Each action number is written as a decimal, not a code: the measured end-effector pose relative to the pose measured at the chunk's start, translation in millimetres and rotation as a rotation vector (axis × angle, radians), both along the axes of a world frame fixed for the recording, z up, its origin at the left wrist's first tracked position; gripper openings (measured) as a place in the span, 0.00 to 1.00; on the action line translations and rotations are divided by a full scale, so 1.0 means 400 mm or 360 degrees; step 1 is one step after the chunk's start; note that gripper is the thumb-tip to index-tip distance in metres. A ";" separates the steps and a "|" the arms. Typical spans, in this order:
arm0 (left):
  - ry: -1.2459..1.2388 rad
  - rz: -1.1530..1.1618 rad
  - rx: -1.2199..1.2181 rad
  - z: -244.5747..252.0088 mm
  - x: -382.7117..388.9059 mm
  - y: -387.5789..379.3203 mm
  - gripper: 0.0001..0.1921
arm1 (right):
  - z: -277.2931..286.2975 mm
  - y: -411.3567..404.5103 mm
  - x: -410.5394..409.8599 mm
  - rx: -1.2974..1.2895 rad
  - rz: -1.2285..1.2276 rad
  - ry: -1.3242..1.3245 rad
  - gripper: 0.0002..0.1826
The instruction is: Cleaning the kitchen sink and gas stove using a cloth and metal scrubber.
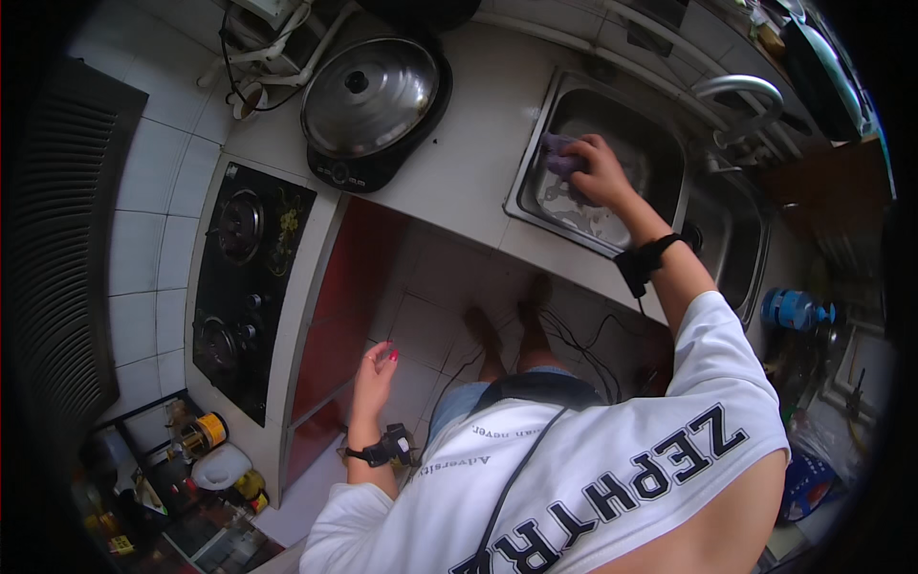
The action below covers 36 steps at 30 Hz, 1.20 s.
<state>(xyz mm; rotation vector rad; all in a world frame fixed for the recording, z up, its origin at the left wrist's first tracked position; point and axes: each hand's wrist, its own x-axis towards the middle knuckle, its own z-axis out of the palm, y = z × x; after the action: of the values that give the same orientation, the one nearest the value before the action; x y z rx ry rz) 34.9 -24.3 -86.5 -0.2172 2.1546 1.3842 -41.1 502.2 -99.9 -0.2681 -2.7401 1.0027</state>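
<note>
My right hand reaches into the larger basin of a stainless steel double sink. A bunched purple cloth is gripped under its fingers, against the basin's left wall. Wet patches shine on the basin floor around the cloth. My left hand hangs above the floor, out from the front of the counter. Its fingers are loosely bent and hold nothing. Both wrists wear black straps, each carrying a small device.
A lidded metal wok sits on a black induction cooker on the white counter. Left lies a gas hob. A curved faucet rises behind the sink. A blue bottle stands right; cables trail across the floor.
</note>
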 end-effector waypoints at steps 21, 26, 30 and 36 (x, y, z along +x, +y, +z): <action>-0.0205 0.0191 0.0083 -0.050 0.052 -0.010 0.15 | -0.140 -0.417 -0.158 0.0458 0.1092 -0.0148 0.14; -0.0254 0.0018 0.0070 0.000 -0.061 0.071 0.16 | -0.162 -0.261 0.078 0.0526 0.1249 -0.0122 0.08; -0.0152 -0.0284 0.0223 -0.065 -0.147 0.094 0.17 | -0.125 -0.106 0.332 0.0517 0.1069 -0.0199 0.07; -0.0057 -0.0644 0.0390 -0.037 -0.197 0.295 0.17 | -0.032 0.105 0.666 0.0690 0.0855 -0.0707 0.06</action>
<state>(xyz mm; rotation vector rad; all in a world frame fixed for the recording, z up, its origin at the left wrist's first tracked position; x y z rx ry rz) -43.8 93.8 -101.3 0.2711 1.8462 1.3699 225.4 544.2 -112.7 0.3835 -3.4418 0.4395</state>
